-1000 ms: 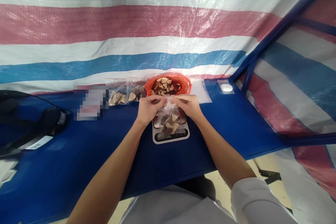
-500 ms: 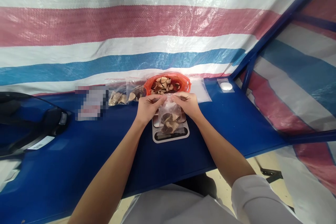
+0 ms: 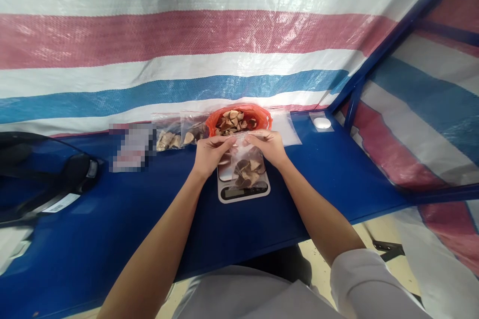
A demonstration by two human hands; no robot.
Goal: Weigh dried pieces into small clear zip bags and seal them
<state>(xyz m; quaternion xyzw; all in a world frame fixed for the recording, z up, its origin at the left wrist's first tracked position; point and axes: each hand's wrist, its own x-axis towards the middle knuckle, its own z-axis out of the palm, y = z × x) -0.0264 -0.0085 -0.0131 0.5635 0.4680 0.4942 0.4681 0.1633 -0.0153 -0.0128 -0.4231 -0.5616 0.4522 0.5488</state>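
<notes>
My left hand (image 3: 210, 155) and my right hand (image 3: 266, 146) pinch the top edge of a small clear zip bag (image 3: 247, 168) filled with brown and tan dried pieces. The bag hangs just above a small digital kitchen scale (image 3: 243, 192) on the blue table (image 3: 130, 219). Right behind my hands sits an orange plastic bag (image 3: 238, 119), open at the top and full of the same dried pieces.
Two filled clear bags (image 3: 178, 135) lie left of the orange bag, empty clear bags (image 3: 286, 128) to its right. A small white object (image 3: 322, 122) rests at the back right. A black device (image 3: 45, 174) sits far left. Striped tarp walls enclose the table.
The bag has been lifted slightly off the scale, so the scale's display now shows below it. Both hands stay pinched on its top edge.
</notes>
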